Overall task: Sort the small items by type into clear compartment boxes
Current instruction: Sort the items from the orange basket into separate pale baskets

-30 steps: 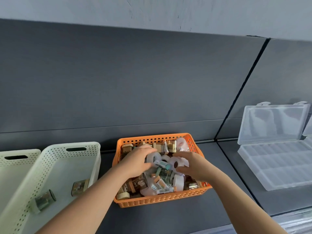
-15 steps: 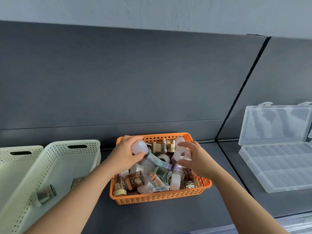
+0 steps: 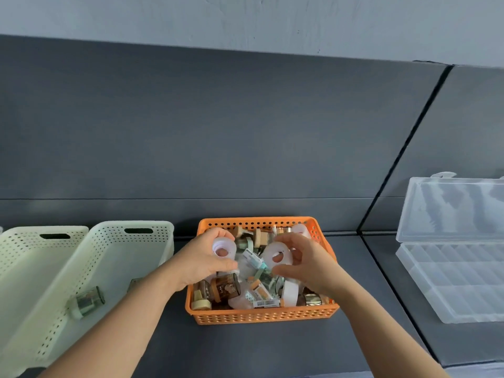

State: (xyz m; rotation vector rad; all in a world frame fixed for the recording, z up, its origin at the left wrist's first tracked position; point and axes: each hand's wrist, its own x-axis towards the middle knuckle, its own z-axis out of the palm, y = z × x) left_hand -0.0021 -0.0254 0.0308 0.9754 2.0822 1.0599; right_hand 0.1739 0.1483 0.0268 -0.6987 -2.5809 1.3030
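So, two tape rolls up out of the pile, one per hand.

The left hand [image 3: 203, 261] is pinched on a white tape roll [image 3: 223, 248] and the right hand [image 3: 305, 264] on a second white roll [image 3: 276, 256], both just above the orange basket [image 3: 261, 316] of mixed bits. I'd lift straight up so nothing else snags (that little teal-capped tube [image 3: 255, 260] sits right between them), then carry both over to the clear compartment box [image 3: 452, 285], lid open, well off to the right. The pale green baskets [image 3: 114, 257] on the left already hold a couple of small jars.
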